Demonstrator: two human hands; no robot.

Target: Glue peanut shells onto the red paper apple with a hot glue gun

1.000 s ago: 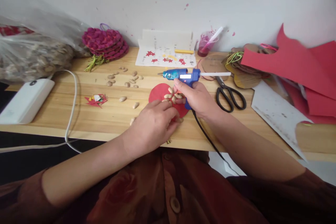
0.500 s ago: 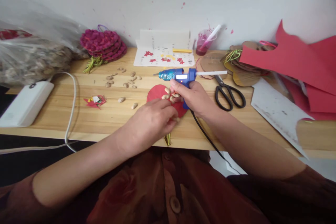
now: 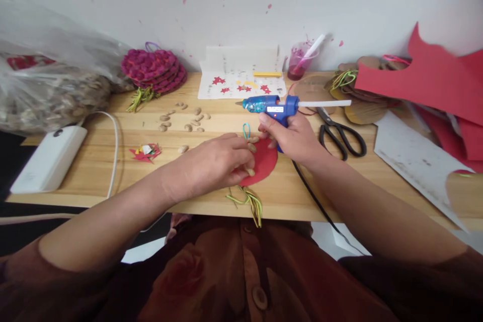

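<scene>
A blue glue gun (image 3: pixel 279 108) with a white glue stick is in my right hand (image 3: pixel 296 138), its nozzle pointing left. Below it lies a round red piece (image 3: pixel 266 163) with a few peanuts on it, a teal loop at its top and a green tassel (image 3: pixel 254 205) hanging at its bottom. My left hand (image 3: pixel 217 163) is closed on a peanut (image 3: pixel 250 172) at the left edge of the red piece and covers part of it. Loose peanuts (image 3: pixel 188 127) lie to the left on the wooden table (image 3: pixel 181 176).
Black scissors (image 3: pixel 345 133) and red sheets (image 3: pixel 411 80) lie at right. A cup of red liquid (image 3: pixel 302 63) and a printed sheet (image 3: pixel 222 90) stand behind. At left are a bag of peanuts (image 3: pixel 56 95), a purple bundle (image 3: pixel 154 70), paper scraps (image 3: pixel 145 152) and a white box (image 3: pixel 49 158).
The view has shifted slightly. The red piece is turned and sits lower, with its teal loop and tassel now showing. One peanut near my left hand's wrist side is hidden.
</scene>
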